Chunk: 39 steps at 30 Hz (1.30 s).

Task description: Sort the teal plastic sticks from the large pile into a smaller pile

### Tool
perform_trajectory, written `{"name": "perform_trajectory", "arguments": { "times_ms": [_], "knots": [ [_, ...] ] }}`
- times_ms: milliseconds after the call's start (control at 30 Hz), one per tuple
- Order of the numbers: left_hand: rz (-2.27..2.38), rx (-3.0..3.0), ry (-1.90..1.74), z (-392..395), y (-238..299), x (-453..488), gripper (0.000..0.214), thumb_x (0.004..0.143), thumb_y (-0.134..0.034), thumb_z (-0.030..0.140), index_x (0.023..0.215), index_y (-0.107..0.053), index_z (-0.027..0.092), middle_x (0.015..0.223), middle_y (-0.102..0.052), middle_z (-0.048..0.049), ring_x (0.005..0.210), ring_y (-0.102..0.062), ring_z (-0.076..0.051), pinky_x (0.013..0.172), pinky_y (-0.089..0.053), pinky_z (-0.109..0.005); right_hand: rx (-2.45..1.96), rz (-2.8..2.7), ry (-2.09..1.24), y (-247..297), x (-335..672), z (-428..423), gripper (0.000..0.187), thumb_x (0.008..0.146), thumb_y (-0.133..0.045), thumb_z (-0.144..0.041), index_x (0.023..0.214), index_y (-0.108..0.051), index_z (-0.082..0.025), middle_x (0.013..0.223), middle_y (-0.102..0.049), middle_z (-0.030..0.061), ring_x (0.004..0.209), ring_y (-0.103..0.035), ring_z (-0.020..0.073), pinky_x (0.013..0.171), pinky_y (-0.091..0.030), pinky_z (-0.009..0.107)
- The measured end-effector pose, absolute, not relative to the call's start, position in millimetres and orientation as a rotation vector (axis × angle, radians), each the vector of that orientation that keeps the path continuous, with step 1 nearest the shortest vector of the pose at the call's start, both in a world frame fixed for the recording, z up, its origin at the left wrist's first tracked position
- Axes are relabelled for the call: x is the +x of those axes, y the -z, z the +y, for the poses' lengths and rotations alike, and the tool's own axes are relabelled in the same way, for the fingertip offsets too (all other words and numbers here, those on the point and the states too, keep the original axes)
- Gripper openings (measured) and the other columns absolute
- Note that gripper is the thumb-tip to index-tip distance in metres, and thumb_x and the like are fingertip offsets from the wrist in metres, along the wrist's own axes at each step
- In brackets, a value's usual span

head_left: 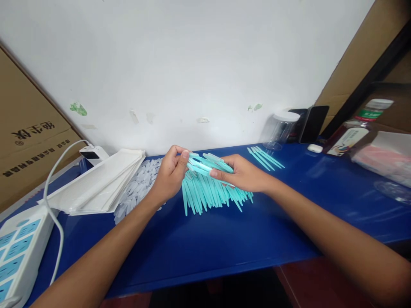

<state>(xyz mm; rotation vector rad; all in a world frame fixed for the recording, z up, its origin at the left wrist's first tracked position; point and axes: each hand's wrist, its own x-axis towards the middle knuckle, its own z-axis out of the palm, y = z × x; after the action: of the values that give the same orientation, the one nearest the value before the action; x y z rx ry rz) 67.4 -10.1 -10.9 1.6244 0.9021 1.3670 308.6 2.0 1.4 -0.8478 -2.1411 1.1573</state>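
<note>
Cardboard box (22, 141) fills the upper left of the frame, with a white power strip (17, 252) at lower left and a stack of white paper sleeves (99, 184) right of it. Clear plastic caps (138, 188) lie heaped just beside my left hand (170, 175), whose thumb and fingers pinch the near ends of a few teal plastic sticks (205, 164). My right hand (244, 173) closes over the same bunch from the other side, above the larger teal pile (208, 192) at centre frame. They look light, thin, stiff and smooth, apt to slide, so I judge the flat broad ends the best hold. Further right, a clear jar (281, 128) with a white lid looks empty; a bottle (362, 124) stands at far right, contents unclear.
</note>
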Motion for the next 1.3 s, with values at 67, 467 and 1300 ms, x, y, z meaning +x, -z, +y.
{"name": "perform_trajectory", "arguments": {
  "times_ms": [67, 467, 1300],
  "knots": [
    [0.911, 1.657, -1.35, -11, 10, 68, 0.036, 0.105, -0.059, 0.057, 0.098, -0.053, 0.022, 0.059, -0.042, 0.0097, 0.045, -0.033, -0.007, 0.043, -0.028, -0.021, -0.87, -2.153, -1.184, -3, 309, 1, 0.043, 0.094, -0.076, -0.055, 0.078, -0.064, -0.017, 0.062, -0.062, -0.002, 0.052, -0.054, 0.0108, 0.049, -0.04, 0.024],
    [1.139, 1.744, -1.356, -8, 13, 65, 0.041, 0.107, -0.05, 0.06, 0.121, -0.054, 0.021, 0.086, -0.065, -0.0016, 0.061, -0.059, -0.013, 0.047, -0.05, -0.024, -1.466, -1.906, -0.734, -19, 379, 56, 0.042, 0.095, -0.075, -0.053, 0.082, -0.076, -0.013, 0.072, -0.073, 0.0078, 0.059, -0.061, 0.0153, 0.056, -0.047, 0.027],
    [1.172, 1.804, -1.219, -8, 14, 62, 0.042, 0.103, -0.057, 0.061, 0.112, -0.062, 0.021, 0.077, -0.068, -0.0012, 0.058, -0.06, -0.013, 0.052, -0.048, -0.024, -2.375, -1.911, 0.001, 17, 396, 84, 0.049, 0.101, -0.062, -0.049, 0.123, -0.076, -0.008, 0.119, -0.075, 0.0286, 0.115, -0.072, 0.0405, 0.088, -0.057, 0.042]
  ]
}}
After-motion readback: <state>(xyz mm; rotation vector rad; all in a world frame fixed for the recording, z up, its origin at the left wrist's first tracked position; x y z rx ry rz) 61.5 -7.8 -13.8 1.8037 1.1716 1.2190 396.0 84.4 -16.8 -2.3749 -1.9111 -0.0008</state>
